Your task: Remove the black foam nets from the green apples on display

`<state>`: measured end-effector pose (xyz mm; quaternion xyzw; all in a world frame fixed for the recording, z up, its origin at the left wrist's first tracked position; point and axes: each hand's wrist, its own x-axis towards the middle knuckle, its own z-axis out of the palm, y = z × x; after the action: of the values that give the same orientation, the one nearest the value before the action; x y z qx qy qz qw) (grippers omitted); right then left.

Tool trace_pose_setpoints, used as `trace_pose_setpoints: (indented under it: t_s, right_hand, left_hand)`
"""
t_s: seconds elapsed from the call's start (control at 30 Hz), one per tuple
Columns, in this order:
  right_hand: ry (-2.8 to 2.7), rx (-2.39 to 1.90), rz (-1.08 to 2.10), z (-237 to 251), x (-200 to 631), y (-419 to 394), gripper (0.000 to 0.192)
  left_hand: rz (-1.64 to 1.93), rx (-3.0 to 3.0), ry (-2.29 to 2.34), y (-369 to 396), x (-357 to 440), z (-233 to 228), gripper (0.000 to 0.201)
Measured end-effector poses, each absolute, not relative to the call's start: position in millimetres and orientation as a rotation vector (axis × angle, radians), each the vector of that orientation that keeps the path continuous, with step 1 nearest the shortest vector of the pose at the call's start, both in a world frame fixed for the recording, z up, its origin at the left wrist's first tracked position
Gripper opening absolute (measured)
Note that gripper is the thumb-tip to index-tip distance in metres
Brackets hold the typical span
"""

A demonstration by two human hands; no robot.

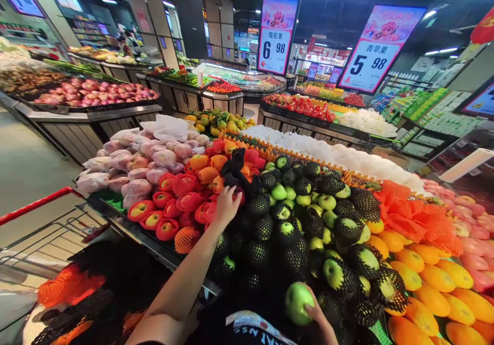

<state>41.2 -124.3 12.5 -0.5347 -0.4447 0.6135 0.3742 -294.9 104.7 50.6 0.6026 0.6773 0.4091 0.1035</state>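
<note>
My right hand (318,316) is closed around a bare green apple (298,304) at the bottom of the view, low over the front of the display. My left arm stretches forward, and my left hand (227,206) has its fingers curled at the edge of a bunch of black foam nets (234,166). The fingertips are partly lost against the dark netting. Right of that hand lie green apples (285,228), many in black foam nets. To its left sit red apples (166,228) in red and orange nets.
Wrapped pink fruit (141,173) fills the left of the stand. Oranges (436,278) and an orange net heap (417,216) lie at right. A shopping cart with a red handle (36,205) stands at lower left. Price screens (277,36) hang above the stand.
</note>
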Motion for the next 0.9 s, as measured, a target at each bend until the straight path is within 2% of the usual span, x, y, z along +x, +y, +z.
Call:
trace_pose_setpoints:
  t_s: [0.17, 0.27, 0.63, 0.8, 0.9]
  right_hand:
    - [-1.600, -1.639, 0.970, 23, 36, -113, 0.062]
    - [-1.986, -1.602, 0.793, 27, 28, -102, 0.062]
    - [-2.204, -1.662, 0.643, 10, 6, -100, 0.065]
    - [-2.155, -1.647, 0.649, 10, 12, -101, 0.071]
    - [-2.032, -1.554, 0.712, 4, 16, -104, 0.073]
  left_hand:
    - [1.415, 1.711, 1.864, 56, -300, 72, 0.031]
    - [1.396, 1.630, 1.759, 32, -298, 73, 0.028]
    - [0.883, 1.594, 1.100, -29, -241, 50, 0.024]
    - [0.930, 1.521, 0.983, -31, -215, 54, 0.013]
    - [0.976, 1.381, 0.886, -31, -209, 56, 0.022]
